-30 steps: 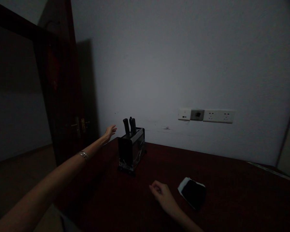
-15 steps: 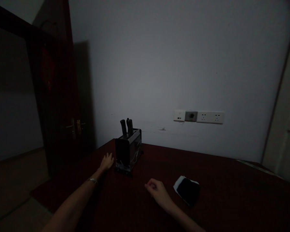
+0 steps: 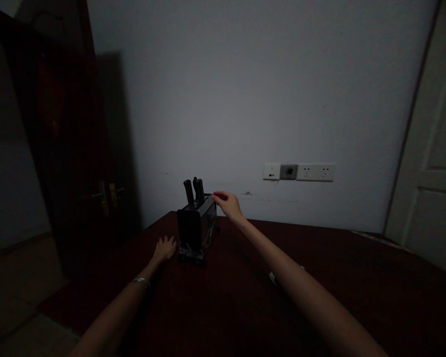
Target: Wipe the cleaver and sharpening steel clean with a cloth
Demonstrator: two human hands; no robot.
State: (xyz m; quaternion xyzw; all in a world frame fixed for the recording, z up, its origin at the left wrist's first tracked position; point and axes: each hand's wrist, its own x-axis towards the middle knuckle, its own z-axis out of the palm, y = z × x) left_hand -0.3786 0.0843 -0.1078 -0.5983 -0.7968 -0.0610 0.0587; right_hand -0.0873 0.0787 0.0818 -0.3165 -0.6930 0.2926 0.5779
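Note:
A knife block [image 3: 190,230] with dark ends and a lighter side panel stands upright on the dark red table [image 3: 223,307]. Several black knife handles [image 3: 195,191] stick up from its top. Beside the block, at its left, my left hand [image 3: 165,249] lies on the tabletop with fingers spread, holding nothing. My right hand [image 3: 227,204] reaches to the block's far top corner, thumb and fingers pinched together. What the pinch holds, if anything, I cannot make out. Only small edges of a black and white cloth-like item [image 3: 272,278] show around my right forearm.
Behind the table is a pale wall with a row of sockets and switches [image 3: 299,172]. An open dark door [image 3: 70,163] stands at the left, a light panelled door [image 3: 423,188] at the right. A flat strip [image 3: 381,240] lies along the far right table edge.
My right hand has moved forward and up from the table to the top of the knife block; its forearm now covers most of the black and white item. My left hand stays put.

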